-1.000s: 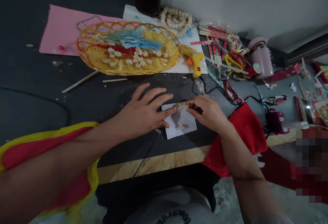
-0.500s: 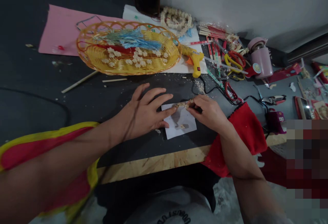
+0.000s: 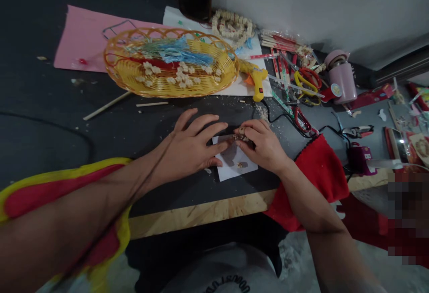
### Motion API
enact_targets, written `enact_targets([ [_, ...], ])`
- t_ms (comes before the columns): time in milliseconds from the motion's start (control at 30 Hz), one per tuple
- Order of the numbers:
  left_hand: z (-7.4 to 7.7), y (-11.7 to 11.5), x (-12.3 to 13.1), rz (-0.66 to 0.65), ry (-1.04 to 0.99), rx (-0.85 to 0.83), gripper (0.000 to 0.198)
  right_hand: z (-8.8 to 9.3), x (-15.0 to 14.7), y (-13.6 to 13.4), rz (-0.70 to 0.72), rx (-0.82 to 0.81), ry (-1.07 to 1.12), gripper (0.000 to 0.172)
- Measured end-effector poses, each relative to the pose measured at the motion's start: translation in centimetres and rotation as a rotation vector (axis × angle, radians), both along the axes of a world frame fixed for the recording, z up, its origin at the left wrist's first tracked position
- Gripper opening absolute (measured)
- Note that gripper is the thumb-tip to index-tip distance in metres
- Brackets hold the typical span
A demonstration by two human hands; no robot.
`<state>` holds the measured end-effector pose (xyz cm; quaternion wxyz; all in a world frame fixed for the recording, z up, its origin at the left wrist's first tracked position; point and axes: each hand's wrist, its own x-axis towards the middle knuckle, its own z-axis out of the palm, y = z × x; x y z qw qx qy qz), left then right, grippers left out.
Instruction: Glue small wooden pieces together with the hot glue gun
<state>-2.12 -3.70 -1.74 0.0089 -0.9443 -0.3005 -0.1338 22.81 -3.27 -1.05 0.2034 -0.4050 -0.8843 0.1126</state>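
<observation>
My left hand (image 3: 196, 143) lies flat with fingers spread. Its index fingertip reaches over the white paper (image 3: 229, 172) and meets or almost meets a small beige bumpy piece (image 3: 239, 136). That piece is pinched between the thumb and fingers of my right hand (image 3: 261, 143), just above the paper's far edge; the fingers hide part of it. On the paper lies a small beige bit (image 3: 240, 165) in shadow. Beyond my hands, a yellow wicker basket (image 3: 124, 83) holds blue tassels (image 3: 181, 54) and several beige flower-like clusters (image 3: 182, 76).
A yellow glue gun (image 3: 258, 83) rests right of the basket, its cord running right. Further right are scissors (image 3: 304, 85), a pink bottle (image 3: 341, 78) and pliers (image 3: 358, 130). Red cloth (image 3: 318, 168) hangs over the table edge. Wooden sticks (image 3: 107, 105) lie at left.
My right hand has shifted slightly left and its fingers have closed further over the beige piece, covering more of it. My left hand remains spread, almost in place.
</observation>
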Motion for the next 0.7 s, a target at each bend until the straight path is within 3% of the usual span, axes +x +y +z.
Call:
enact_targets([
  [700,0.32,-0.14,0.07,0.007,-0.007,-0.056,0.036,-0.28,-0.13,0.09,0.01,-0.025,0.039,0.007],
])
